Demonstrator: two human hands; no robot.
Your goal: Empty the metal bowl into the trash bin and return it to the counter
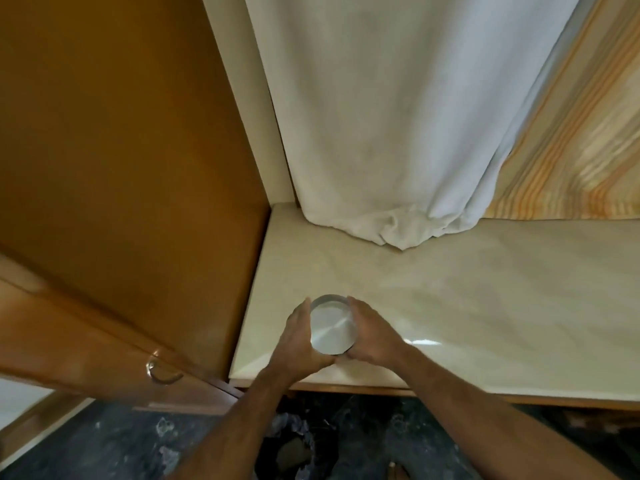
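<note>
A round metal bowl [333, 325] with a shiny, bare inside sits over the pale marble counter [485, 289], near its front left corner. My left hand [298, 341] cups the bowl's left side and my right hand [371, 336] cups its right side, thumbs meeting at the near rim. Whether the bowl rests on the counter or is held just above it, I cannot tell. Below the counter edge, between my forearms, a dark opening lined with a black bag looks like the trash bin [287, 448], partly hidden by my left arm.
A white curtain [398, 133] hangs at the back and bunches on the counter. A brown wooden cabinet [121, 168] stands to the left, with an open door and metal handle [162, 372]. A striped cloth [571, 150] hangs at the right. The floor is dark stone.
</note>
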